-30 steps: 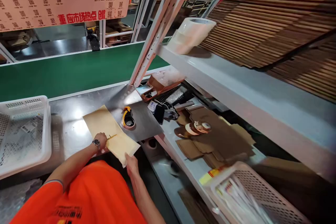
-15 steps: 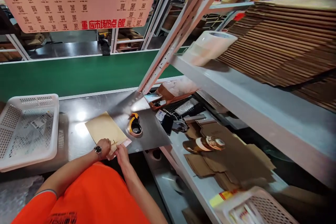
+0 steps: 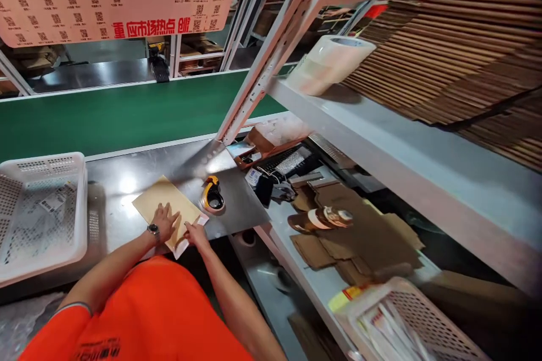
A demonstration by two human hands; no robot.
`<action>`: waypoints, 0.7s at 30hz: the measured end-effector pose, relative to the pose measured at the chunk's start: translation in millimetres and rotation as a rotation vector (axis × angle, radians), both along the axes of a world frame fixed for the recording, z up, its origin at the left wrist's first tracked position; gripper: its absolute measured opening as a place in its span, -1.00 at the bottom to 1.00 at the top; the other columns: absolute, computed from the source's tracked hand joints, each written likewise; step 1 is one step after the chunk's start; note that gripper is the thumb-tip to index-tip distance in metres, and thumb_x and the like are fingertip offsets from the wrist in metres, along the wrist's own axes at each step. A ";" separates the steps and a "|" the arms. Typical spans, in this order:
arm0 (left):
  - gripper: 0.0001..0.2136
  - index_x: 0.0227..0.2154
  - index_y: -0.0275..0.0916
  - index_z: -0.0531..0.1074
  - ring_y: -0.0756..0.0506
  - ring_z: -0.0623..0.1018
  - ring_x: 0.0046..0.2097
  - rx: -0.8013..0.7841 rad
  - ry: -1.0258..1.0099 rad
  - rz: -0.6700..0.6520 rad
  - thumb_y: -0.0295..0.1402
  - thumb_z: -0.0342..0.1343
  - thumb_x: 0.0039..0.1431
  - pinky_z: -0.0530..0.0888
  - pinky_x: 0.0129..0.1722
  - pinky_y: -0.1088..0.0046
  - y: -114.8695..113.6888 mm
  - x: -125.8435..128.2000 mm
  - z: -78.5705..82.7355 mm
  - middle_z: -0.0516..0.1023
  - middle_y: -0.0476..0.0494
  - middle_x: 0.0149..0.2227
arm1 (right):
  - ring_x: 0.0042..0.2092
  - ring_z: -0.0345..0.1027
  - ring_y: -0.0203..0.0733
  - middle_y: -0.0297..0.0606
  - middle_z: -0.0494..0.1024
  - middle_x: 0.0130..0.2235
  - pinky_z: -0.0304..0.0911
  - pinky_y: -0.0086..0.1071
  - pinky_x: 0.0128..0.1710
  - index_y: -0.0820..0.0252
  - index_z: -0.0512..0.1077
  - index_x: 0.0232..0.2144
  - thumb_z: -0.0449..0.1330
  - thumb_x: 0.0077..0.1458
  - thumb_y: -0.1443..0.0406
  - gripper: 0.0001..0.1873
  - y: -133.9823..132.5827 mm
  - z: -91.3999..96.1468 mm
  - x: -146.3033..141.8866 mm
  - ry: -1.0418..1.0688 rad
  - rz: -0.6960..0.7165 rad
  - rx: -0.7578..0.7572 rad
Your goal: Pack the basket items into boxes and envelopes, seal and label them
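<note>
A tan paper envelope (image 3: 163, 194) lies at an angle on the metal table, its near end showing a whitish flap. My left hand (image 3: 165, 222), with a watch on its wrist, rests flat on the envelope with the fingers spread. At the near right edge, the fingers of my right hand (image 3: 195, 233) are closed on the envelope by the pale flap. A yellow and black tape dispenser (image 3: 213, 196) sits on the table just right of the envelope, touched by neither hand.
A white perforated basket (image 3: 80, 203) stands left, a clear labelled bag inside. Behind runs a green conveyor belt (image 3: 105, 118). On the right, a shelf holds a tape roll (image 3: 332, 65) and stacked cardboard (image 3: 457, 51). Below are a brown bottle (image 3: 315, 219), flat cardboard and another basket (image 3: 436, 316).
My left hand has opened from a closed grip near the flap and now lies spread on the envelope. My right hand stays at the flap edge. The view has shifted slightly.
</note>
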State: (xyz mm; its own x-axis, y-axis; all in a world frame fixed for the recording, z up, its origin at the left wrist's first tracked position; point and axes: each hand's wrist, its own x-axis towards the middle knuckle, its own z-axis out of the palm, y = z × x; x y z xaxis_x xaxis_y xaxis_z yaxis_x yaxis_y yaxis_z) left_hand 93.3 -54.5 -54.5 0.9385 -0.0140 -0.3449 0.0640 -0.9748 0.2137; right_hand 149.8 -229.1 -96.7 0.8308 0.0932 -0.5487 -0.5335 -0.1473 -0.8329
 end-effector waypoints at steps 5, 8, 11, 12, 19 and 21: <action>-0.13 0.63 0.28 0.16 -0.86 -0.12 0.63 0.014 0.235 0.039 -0.13 0.38 0.33 0.23 0.41 -0.59 -1.8 10.5 -26.2 -0.25 -0.30 0.74 | 0.33 0.42 0.20 0.05 0.63 0.14 0.24 -0.11 0.37 0.23 0.65 0.00 0.30 0.13 0.32 -0.63 -48.8 -5.0 15.0 -0.186 -0.050 -0.321; -0.14 0.61 0.28 0.20 -0.93 -0.20 0.62 0.029 0.277 0.023 -0.11 0.40 0.31 0.18 0.39 -0.67 -3.9 12.6 -29.2 -0.32 -0.30 0.74 | 0.28 0.46 0.16 0.03 0.64 0.13 0.23 -0.13 0.37 0.22 0.69 -0.03 0.31 0.13 0.33 -0.65 -51.6 -10.1 30.7 -0.229 -0.018 -0.381; -0.07 0.62 0.31 0.16 -0.94 -0.23 0.61 0.050 0.330 0.002 -0.09 0.44 0.27 0.17 0.35 -0.74 -4.1 14.8 -25.3 -0.36 -0.27 0.75 | 0.09 0.52 0.07 -0.08 0.67 -0.02 0.27 -0.14 0.28 0.16 0.70 -0.25 0.31 0.13 0.34 -0.83 -52.1 -15.1 43.8 -0.241 0.018 -0.401; -0.04 0.63 0.31 0.14 -0.95 -0.24 0.61 0.060 0.348 -0.006 -0.09 0.47 0.24 0.18 0.33 -0.76 -4.2 15.6 -23.9 -0.38 -0.28 0.74 | 0.03 0.52 0.03 -0.12 0.67 -0.06 0.29 -0.15 0.25 0.14 0.69 -0.32 0.30 0.14 0.35 -0.87 -53.2 -16.0 46.5 -0.249 0.026 -0.401; 0.04 0.63 0.31 0.12 -1.00 -0.28 0.59 0.096 0.380 0.021 -0.14 0.53 0.18 0.29 0.27 -0.73 -5.6 16.4 -22.7 -0.43 -0.34 0.74 | -0.06 0.51 -0.07 -0.20 0.71 -0.15 0.32 -0.25 0.14 0.09 0.64 -0.36 0.30 0.23 0.24 -0.86 -75.5 -7.8 28.4 -0.378 0.042 -0.298; 0.03 0.64 0.30 0.11 -1.00 -0.28 0.59 0.107 0.380 0.029 -0.15 0.53 0.19 0.27 0.28 -0.74 -5.0 15.8 -22.6 -0.44 -0.35 0.73 | -0.12 0.54 -0.05 -0.16 0.73 -0.20 0.36 -0.22 0.09 0.10 0.64 -0.34 0.31 0.23 0.20 -0.85 -96.4 -4.0 16.0 -0.396 0.010 -0.268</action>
